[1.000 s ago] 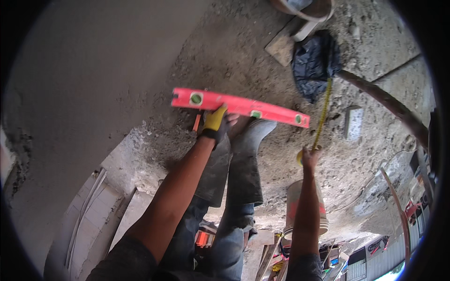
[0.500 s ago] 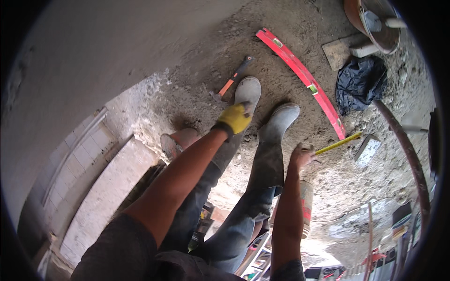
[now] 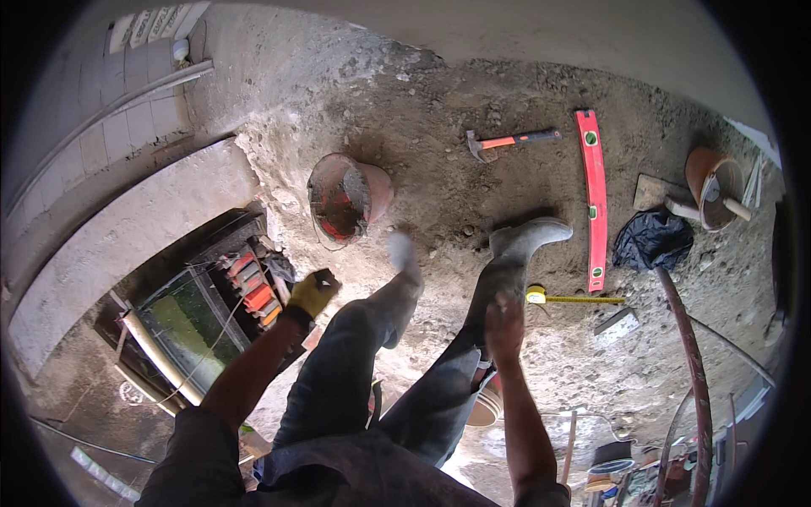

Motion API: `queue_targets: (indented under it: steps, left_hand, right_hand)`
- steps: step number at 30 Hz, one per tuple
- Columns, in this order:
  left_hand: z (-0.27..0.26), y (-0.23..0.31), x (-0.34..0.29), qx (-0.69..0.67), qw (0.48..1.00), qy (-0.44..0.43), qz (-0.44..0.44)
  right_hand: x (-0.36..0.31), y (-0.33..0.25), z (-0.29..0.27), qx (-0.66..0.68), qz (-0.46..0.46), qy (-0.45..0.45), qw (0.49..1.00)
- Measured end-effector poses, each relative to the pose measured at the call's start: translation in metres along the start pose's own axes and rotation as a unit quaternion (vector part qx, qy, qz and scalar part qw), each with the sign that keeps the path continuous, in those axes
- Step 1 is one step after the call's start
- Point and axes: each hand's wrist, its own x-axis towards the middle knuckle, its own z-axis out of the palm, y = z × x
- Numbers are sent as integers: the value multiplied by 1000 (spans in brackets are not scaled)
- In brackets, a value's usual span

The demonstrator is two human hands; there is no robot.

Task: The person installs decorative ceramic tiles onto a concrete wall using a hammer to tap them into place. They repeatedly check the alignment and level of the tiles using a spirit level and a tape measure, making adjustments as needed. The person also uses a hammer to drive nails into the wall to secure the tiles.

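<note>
My left hand (image 3: 314,292), in a yellow work glove with dark fingertips, is held low beside my left leg. Its fingers are curled in and nothing shows in them. Bare and slightly blurred, my right hand (image 3: 505,329) hangs over my right leg; its fingers are too unclear to read. Just right of it, apart from the hand, a yellow tape measure (image 3: 536,295) lies on the dirt with its blade drawn out to the right. Beyond it is a red spirit level (image 3: 594,194). A claw hammer (image 3: 515,139) with an orange and black handle lies left of the level.
A dirty reddish bucket (image 3: 376,193) lies tipped at the left. On the right are an orange bucket (image 3: 699,169), a black plastic bag (image 3: 652,241), a grey block (image 3: 617,328) and a rusty pipe (image 3: 688,363). Orange blocks (image 3: 260,297) sit beside a glass panel (image 3: 179,325) at lower left.
The tape measure has left my right hand and lies on the ground. My gloved hand has swung left and back. My view has turned, and my left boot is blurred in a step.
</note>
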Motion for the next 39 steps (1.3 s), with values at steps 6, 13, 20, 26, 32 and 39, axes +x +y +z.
queue_targets:
  steps: [6,13,20,26,32,39]
  left_hand:
    - [81,-51,-89,212,966,-146,33]
    - [118,-166,-88,27,998,-53,-14]
    - [151,-187,-115,-66,992,-75,-71]
    - [158,-174,-105,-126,978,-136,-96]
    - [185,-161,-91,-170,975,-113,-91]
    - [168,-139,-80,-178,973,-102,-103]
  right_hand:
    - [-101,-42,66,-190,15,-204,960]
    - [22,-24,239,-235,72,-250,936]
    - [161,-13,331,-204,65,-105,971]
    - [313,-57,384,-294,-105,-183,932]
    - [427,-113,491,-243,-366,-361,822]
    - [426,-81,465,-463,-295,-60,833]
